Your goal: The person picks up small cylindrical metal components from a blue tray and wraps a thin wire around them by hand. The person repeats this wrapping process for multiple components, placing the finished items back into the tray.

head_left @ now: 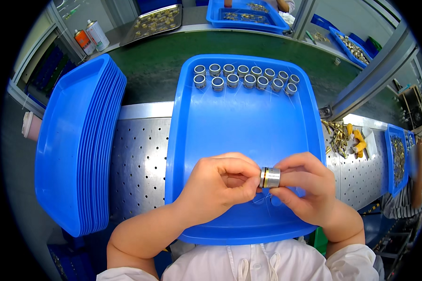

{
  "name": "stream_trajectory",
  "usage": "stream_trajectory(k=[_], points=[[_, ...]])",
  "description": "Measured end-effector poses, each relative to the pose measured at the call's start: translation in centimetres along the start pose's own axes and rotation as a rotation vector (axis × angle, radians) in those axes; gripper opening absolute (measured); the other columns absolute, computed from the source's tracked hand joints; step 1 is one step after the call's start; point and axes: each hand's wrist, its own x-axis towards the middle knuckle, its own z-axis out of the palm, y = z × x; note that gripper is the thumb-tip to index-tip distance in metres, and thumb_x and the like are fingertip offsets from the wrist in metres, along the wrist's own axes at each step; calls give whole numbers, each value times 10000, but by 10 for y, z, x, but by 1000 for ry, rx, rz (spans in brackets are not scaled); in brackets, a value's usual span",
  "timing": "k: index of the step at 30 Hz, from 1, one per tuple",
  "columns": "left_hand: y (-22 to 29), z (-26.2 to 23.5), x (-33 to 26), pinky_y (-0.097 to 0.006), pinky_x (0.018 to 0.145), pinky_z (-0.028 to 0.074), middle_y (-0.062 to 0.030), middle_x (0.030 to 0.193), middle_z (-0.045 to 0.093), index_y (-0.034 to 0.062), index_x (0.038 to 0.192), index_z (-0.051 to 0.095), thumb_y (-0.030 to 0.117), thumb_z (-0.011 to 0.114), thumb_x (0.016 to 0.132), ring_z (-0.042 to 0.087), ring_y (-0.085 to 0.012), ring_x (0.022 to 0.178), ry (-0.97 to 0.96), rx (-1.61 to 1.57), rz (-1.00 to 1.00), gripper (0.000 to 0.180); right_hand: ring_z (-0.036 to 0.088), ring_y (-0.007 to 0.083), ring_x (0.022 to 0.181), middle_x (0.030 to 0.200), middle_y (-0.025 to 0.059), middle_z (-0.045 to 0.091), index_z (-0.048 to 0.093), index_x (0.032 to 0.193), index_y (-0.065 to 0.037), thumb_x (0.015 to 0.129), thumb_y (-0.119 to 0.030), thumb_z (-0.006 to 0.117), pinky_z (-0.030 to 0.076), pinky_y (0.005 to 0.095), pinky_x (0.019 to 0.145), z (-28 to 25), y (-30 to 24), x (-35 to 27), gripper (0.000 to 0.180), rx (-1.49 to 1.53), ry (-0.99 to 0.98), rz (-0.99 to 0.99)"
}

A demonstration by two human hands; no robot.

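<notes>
Between my two hands, above the near part of a blue tray (239, 122), is a small silver metal cylinder (270, 177) with dark and gold-coloured bands near its left end. My left hand (225, 180) pinches that banded end with thumb and fingers. Around the right end, the fingers and thumb of my right hand (307, 185) are closed. Two rows of similar metal rings (232, 81) stand upright along the tray's far side, with thin clear strands lying about them. Below my hands, a few round shapes in the tray are partly hidden.
A stack of blue trays (75, 145) stands at the left. Brass-coloured parts (338, 138) and yellow pieces (359, 143) lie on the perforated metal surface at right. A green belt (145, 70) runs behind, with a metal post (375, 65) at right. Another person's arm (419, 173) appears far right.
</notes>
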Motion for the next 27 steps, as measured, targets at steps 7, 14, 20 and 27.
stream_trajectory(k=[7,14,20,27], points=[[3,0,0,-267,698,535,-135,927,597,-63,899,634,-35,578,836,620,-173,793,-13,-85,-99,89,620,178,743,928,114,595,655,848,-12,682,8,756,503,261,619,-1,5,0,195,59,-13,26],[2,0,0,-263,725,532,-130,926,594,-66,896,634,-76,593,801,620,-173,809,-11,-82,-92,104,619,178,756,956,117,586,657,857,-11,682,8,756,506,259,627,-1,4,0,202,37,-23,20],[2,0,-2,-235,779,520,-71,947,589,-40,880,649,-49,645,770,608,-125,847,-17,-8,-35,110,624,178,770,993,124,573,660,881,-5,679,16,753,535,265,660,-1,2,-1,223,-28,-17,-47],[3,1,-1,-280,785,538,-120,942,588,-63,866,635,-102,608,757,617,-170,839,1,29,-11,119,622,200,751,984,148,579,661,904,3,664,0,755,531,284,629,1,3,-1,257,-155,5,-206]])
